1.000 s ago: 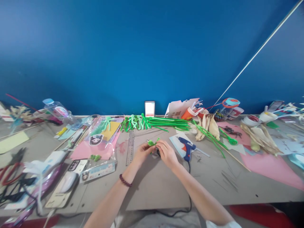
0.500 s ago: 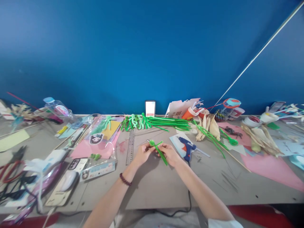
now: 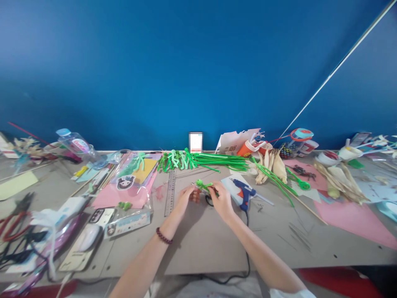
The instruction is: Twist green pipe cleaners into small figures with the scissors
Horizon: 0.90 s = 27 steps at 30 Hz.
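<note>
Green pipe cleaner [image 3: 204, 186] sat pinched between our left hand [image 3: 186, 195] and right hand [image 3: 221, 200], fingers clamped on it above the table [image 3: 204, 244], probably for steadier twisting, glue gun [image 3: 245, 193] just beside.

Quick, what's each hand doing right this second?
Left hand: fingers closed on one end of the green pipe cleaner.
Right hand: fingers pinched on the same green pipe cleaner, beside the blue glue gun.
</note>
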Available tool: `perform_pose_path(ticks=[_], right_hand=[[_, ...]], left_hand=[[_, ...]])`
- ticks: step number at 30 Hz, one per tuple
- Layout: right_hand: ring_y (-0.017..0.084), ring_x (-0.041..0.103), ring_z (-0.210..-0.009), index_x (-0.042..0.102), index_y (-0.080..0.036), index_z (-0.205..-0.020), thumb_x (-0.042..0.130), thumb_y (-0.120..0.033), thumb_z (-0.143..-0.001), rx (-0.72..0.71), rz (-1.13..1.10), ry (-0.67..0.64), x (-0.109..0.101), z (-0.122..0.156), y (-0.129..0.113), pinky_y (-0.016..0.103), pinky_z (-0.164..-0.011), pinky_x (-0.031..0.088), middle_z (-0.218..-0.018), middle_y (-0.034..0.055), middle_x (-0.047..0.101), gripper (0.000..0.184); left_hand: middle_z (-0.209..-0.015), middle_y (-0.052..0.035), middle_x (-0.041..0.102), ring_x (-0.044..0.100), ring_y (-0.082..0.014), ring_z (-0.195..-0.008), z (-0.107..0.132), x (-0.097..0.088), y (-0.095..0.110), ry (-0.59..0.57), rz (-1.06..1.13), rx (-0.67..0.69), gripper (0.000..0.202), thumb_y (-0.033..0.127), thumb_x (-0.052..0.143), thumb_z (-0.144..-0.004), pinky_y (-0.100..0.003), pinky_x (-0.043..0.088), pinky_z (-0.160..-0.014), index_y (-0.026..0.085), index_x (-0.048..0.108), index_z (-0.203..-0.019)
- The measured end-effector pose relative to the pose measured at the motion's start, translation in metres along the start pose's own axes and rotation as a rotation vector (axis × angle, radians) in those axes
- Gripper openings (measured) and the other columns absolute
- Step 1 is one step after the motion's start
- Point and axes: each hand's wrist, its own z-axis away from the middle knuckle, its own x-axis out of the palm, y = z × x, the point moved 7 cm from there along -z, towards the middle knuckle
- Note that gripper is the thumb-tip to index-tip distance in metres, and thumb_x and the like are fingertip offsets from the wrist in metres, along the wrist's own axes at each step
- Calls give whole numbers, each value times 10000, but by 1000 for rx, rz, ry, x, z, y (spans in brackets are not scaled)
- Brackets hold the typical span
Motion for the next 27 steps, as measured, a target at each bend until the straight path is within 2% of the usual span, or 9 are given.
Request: perform_pose_path(ticks=[2,6,10,15,18,23,27], right_hand=[[205,575,-878,629,-200,-898,414,-228,-892,-173,120,-67,4,4,-14,349,-807,471,-921,94,627,217],[195,571,-860,640,-216,-959,395,-210,-918,-365,250,-231,16,11,-28,346,-799,475,-931,84,635,249],[190,572,-870,648,-224,-965,395,-221,-928,-410,293,-234,16,11,-27,338,-798,477,-939,79,639,255],[197,593,-865,654,-229,-963,428,-212,-912,-424,300,-231,14,10,-25,350,-791,470,-950,76,659,232],[197,604,-890,657,-238,-961,453,-224,-903,-388,233,-226,14,9,-24,350,-814,470,-963,69,670,213],[222,624,-884,673,-231,-967,579,-283,-827,-125,149,-107,7,5,-8,348,-800,488,-937,74,688,177],[230,638,-819,703,-238,-907,596,-309,-807,-61,90,-138,10,4,-4,356,-764,485,-875,68,707,162]], left_hand=[[-635,-58,614,557,-151,-578,3,8,-3,-64,58,-67,391,505,562,-771,-284,441,-591,127,644,-720],[-626,-19,595,539,-120,-584,3,7,-5,-39,93,-81,332,457,663,-713,-248,424,-598,130,609,-694],[-610,0,576,527,-117,-594,1,2,-5,-36,-11,-53,266,380,708,-679,-244,420,-607,134,608,-671],[-610,-1,573,521,-119,-598,0,-2,0,-7,-84,-4,236,357,713,-659,-242,425,-614,139,621,-659],[-615,-6,591,523,-118,-590,-1,-1,2,-5,-85,7,246,364,734,-626,-237,418,-596,139,639,-654],[-570,-10,604,505,-107,-535,-3,-2,4,38,-121,43,225,339,755,-596,-231,391,-558,138,656,-622],[-525,8,573,485,-100,-509,-4,-3,4,69,-120,79,213,325,747,-599,-228,375,-537,142,639,-595]])
